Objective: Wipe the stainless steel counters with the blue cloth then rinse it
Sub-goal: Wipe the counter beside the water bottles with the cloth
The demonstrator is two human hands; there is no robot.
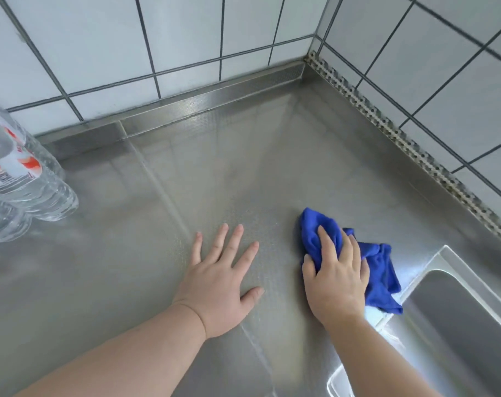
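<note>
Head view: stainless steel tabletop (215, 179) in a white-tiled corner. Left hand (219, 277) flat on it, fingers spread. Right hand (336, 277) just beside, pressing and gripping the bunched blue cloth (379, 270) near the sink (458, 319). Water bottles (23, 179) far left.

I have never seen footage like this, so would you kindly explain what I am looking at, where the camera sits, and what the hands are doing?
There is no machine here: a person wears a wide-angle camera on their head, looking forward and down at their own two bare hands. The surface is a stainless steel counter in a corner of white tiled walls. The left hand lies flat on the counter with fingers spread, holding nothing. The right hand presses on a bunched blue cloth. A sink is set into the counter at the lower right, and clear plastic bottles stand at the left edge.
</note>
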